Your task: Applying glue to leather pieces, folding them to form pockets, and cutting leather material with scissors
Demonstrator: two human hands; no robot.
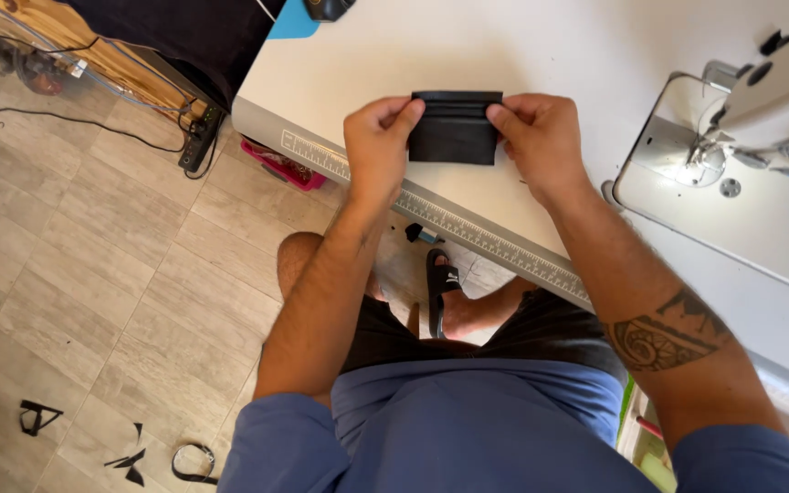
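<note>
Head view, looking down over a white sewing table [504, 55].

Black fabric piece [455, 128]: small, rectangular, wider than tall, matte black. Held just above the table, a little in from its near edge. Top edge looks thicker, with a faint horizontal ridge or fold line running below it, suggesting layered or folded material. Lower edge straight, corners square. Whether it touches the tabletop cannot be told.

Left hand [378, 141]: pinches the piece's left end, thumb and forefinger closed on the upper left corner, other fingers curled under.

Right hand [541, 137]: grips the right end the same way, fingertips closed on the upper right corner. Forearm carries a dark tattoo [664, 333].

Surroundings: a printed ruler strip [468, 233] runs along the table's near edge. Industrial sewing machine [769, 119], white and grey, stands at the far right, well apart from the hands. A blue sheet [292, 20] and a dark object [326, 7] sit at the table's far edge, cut off by the frame. A pink tray [280, 169] is under the table's left corner. Power strip [201, 137] with cables lies on the tiled floor [93, 265] to the left. Black scraps [38, 415] lie on the tiles at near left. The person wears a blue shirt, dark shorts, and a black sandal [438, 288].
</note>
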